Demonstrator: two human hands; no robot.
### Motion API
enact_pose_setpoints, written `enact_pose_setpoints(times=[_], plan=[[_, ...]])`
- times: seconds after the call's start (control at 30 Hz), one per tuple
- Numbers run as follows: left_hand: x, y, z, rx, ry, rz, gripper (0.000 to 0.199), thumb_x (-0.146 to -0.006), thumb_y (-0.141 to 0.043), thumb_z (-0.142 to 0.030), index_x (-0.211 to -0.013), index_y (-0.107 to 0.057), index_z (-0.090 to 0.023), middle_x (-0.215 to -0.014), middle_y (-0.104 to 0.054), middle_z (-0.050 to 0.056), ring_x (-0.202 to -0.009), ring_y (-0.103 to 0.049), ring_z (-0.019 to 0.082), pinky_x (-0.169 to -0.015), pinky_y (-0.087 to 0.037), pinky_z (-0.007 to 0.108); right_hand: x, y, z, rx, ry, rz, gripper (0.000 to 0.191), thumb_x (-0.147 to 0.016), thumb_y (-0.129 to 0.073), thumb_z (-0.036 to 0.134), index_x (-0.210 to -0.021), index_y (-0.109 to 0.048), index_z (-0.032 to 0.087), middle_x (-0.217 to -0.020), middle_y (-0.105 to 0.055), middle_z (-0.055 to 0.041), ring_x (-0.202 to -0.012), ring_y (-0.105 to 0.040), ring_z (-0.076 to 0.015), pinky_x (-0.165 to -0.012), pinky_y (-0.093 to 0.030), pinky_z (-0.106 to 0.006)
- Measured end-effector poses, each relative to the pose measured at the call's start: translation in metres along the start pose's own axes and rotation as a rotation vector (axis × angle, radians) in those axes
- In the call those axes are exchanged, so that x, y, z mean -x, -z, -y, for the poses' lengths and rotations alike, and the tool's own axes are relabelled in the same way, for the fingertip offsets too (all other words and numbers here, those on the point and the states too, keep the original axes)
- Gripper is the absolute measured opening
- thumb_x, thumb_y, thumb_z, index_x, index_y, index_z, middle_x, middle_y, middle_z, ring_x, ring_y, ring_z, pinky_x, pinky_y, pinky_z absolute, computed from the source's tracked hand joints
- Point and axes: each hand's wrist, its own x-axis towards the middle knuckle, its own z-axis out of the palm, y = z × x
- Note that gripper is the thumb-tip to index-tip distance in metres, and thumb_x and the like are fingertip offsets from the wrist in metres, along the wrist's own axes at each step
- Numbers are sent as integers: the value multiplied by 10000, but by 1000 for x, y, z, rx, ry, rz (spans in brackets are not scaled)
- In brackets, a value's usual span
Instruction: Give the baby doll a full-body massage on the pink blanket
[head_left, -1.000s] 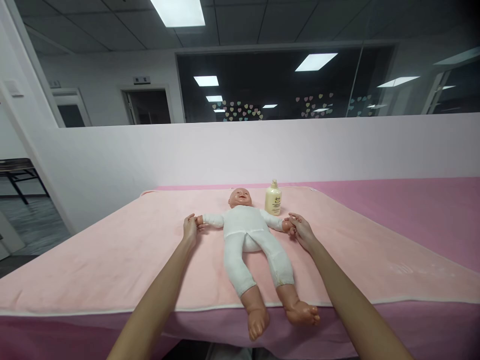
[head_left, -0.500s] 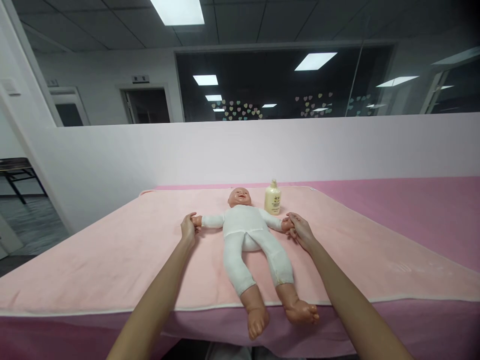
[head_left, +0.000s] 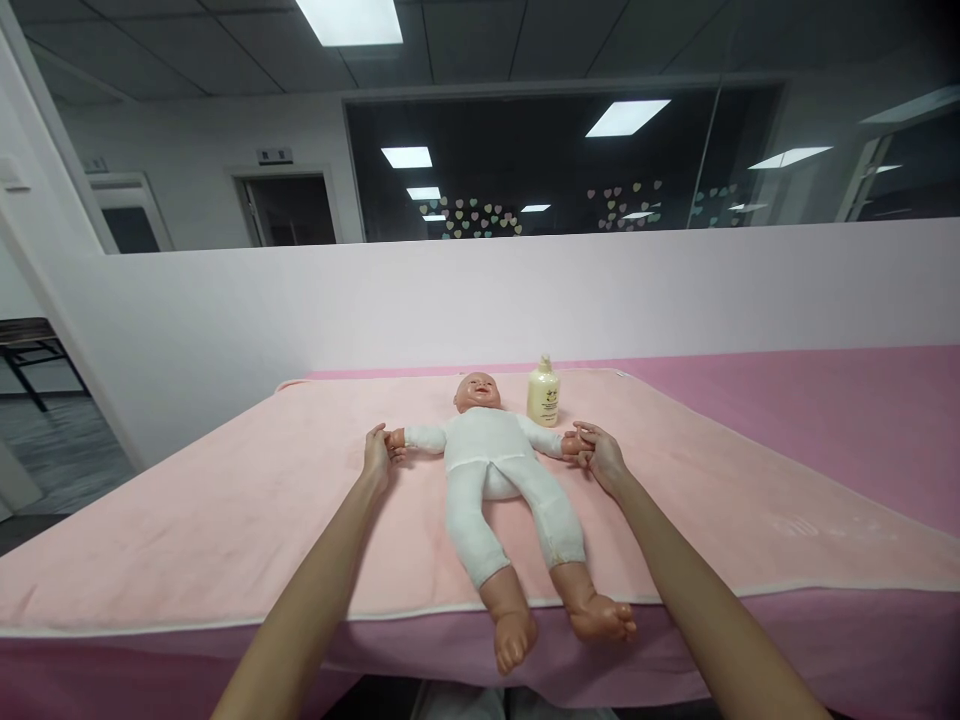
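Note:
A baby doll (head_left: 491, 450) in a white suit lies on its back, head toward the wall and bare feet over the near edge of a pink towel (head_left: 300, 540). At the doll's hand on the left side of the view, my left hand (head_left: 377, 452) is closed around the small fingers. My right hand (head_left: 600, 455) pinches the doll's other hand on the right side. Both doll arms are stretched out sideways. A pale yellow pump bottle (head_left: 544, 393) stands upright beside the doll's head, to the right.
The towel lies over a pink cover (head_left: 847, 420) on the table. Behind it runs a white low wall (head_left: 525, 300) with glass above. A dark table (head_left: 34, 345) stands at the far left.
The view has shifted slightly. My right fingers have changed their hold a little on the doll's hand; both hands stay at the doll's hands.

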Motion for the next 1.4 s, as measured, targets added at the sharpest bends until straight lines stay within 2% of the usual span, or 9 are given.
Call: enact_pose_setpoints(times=[0.13, 0.4, 0.53, 0.8, 0.87, 1.0, 1.1, 1.27, 1.4], plan=[[3, -1, -2, 11, 12, 0, 473, -792, -397, -149, -1263, -350, -163, -619, -528, -18, -397, -503, 97, -401, -422, 199, 0, 1, 1, 11, 12, 12, 323, -649, -530, 191, -972, -523, 197, -828, -643, -32, -355, -454, -80, -409, -512, -323], [-1, 0, 0, -17, -12, -6, 512, -803, -394, -143, -1306, -298, -148, -621, -523, -21, -379, -478, 91, -385, -398, 196, 0, 1, 2, 13, 44, -9, 323, -615, -584, 187, -935, -538, 188, -779, -614, -13, -362, -382, -43, -339, -400, -217], [-2, 2, 2, -26, -18, -1, 492, -794, -406, -155, -1282, -339, -150, -631, -526, -21, -381, -472, 86, -385, -393, 197, -3, 2, -2, 7, 71, -11, 352, -589, -604, 172, -936, -548, 203, -775, -615, 5, -391, -408, -44, -388, -451, -223], [2, 3, 2, -57, -78, 7, 327, -782, -430, -225, -1095, -512, -178, -655, -509, -33, -334, -405, 57, -350, -327, 192, -5, 3, -4, -11, 74, -8, 317, -633, -595, 169, -946, -563, 205, -816, -631, 20, -321, -281, 0, -438, -509, -262], [3, 3, 2, -62, -88, 1, 300, -783, -431, -239, -1060, -530, -182, -655, -497, -35, -330, -393, 53, -344, -310, 191, -5, 4, -4, -22, 58, -18, 304, -643, -592, 164, -943, -568, 205, -824, -632, 17, -322, -287, 0, -443, -511, -257], [4, 3, 2, -70, -96, -14, 285, -785, -445, -271, -1036, -543, -179, -642, -478, -41, -328, -371, 43, -341, -283, 182, -7, 5, -3, -52, 30, -42, 314, -632, -606, 143, -938, -576, 205, -840, -628, 4, -384, -409, -28, -456, -512, -238], [3, 3, 2, -74, -91, -17, 293, -777, -448, -272, -1034, -547, -174, -638, -479, -39, -328, -366, 44, -343, -282, 185, -8, 6, -3, -45, 30, -50, 309, -640, -630, 169, -942, -578, 210, -881, -636, -6, -389, -412, -26, -449, -511, -230], [1, 3, 2, -67, -78, -30, 289, -752, -449, -257, -1003, -560, -166, -648, -484, -31, -322, -373, 52, -337, -284, 201, -9, 7, -8, -26, 59, -62, 272, -689, -649, 304, -923, -572, 188, -846, -650, -1, -303, -248, 15, -393, -475, -217], [1, 3, 2, -56, -70, -28, 289, -738, -452, -246, -990, -564, -161, -638, -477, -32, -319, -370, 52, -329, -275, 200, -8, 7, -10, 4, 100, -24, 361, -659, -698, 377, -941, -571, 192, -818, -652, 16, -283, -255, 16, -359, -446, -214]])
